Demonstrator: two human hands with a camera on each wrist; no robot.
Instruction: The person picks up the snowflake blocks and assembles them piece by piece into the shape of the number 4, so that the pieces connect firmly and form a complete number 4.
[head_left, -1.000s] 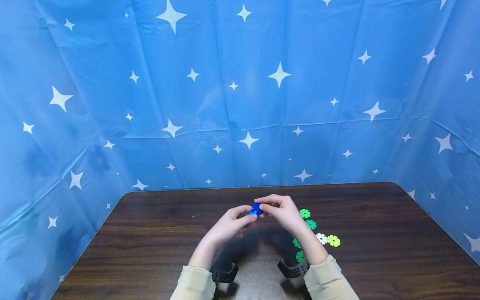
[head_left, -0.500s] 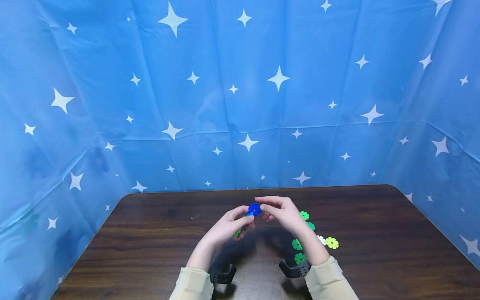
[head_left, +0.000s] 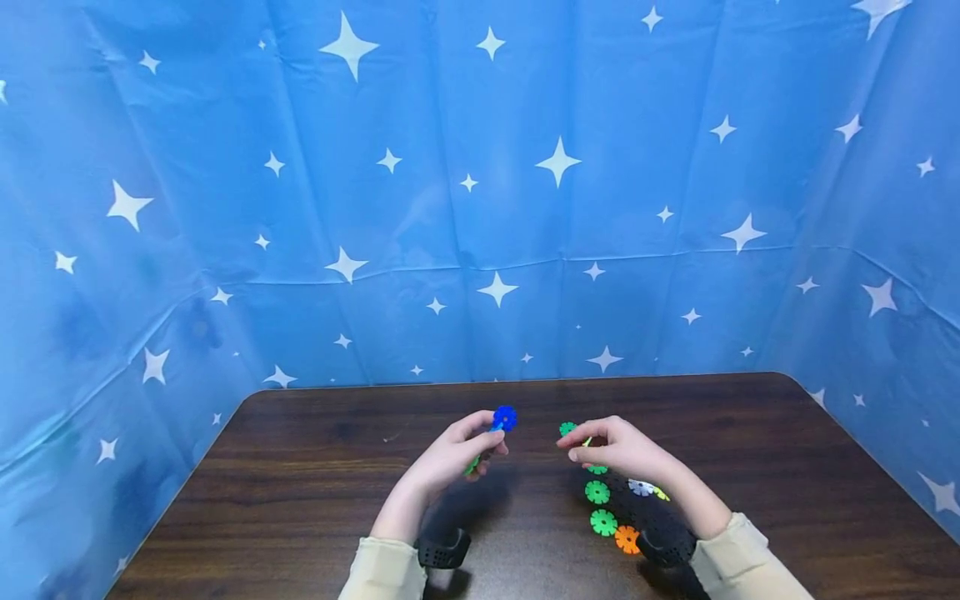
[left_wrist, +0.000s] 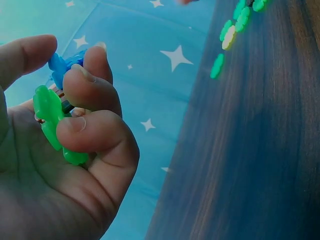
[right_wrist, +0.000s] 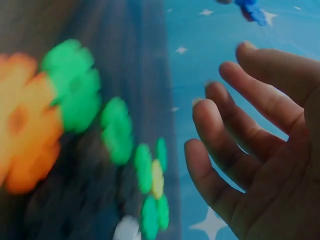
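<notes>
My left hand (head_left: 453, 457) holds several joined plastic snowflake discs above the table. A dark blue disc (head_left: 505, 418) sticks out past its fingertips. In the left wrist view, a light blue disc (left_wrist: 58, 70) sits between thumb and fingers, and a green disc (left_wrist: 48, 107) lies against the palm under curled fingers. Something brownish between them is partly hidden. My right hand (head_left: 626, 450), fingers loosely bent and holding nothing, hovers over loose discs at the right. Beneath it are a green disc (head_left: 597, 492) and a white disc (head_left: 640, 487).
An orange disc (head_left: 627, 540) and another green disc (head_left: 603, 522) lie nearer the front of the dark wooden table (head_left: 315, 492). A yellow-green disc (head_left: 661, 493) is partly covered by the right forearm. A blue star-patterned curtain (head_left: 420, 208) hangs behind the table.
My right hand has let go of the dark blue disc and moved right, over the loose discs. The orange disc has come into sight. My left hand stays nearly in place with its discs.
</notes>
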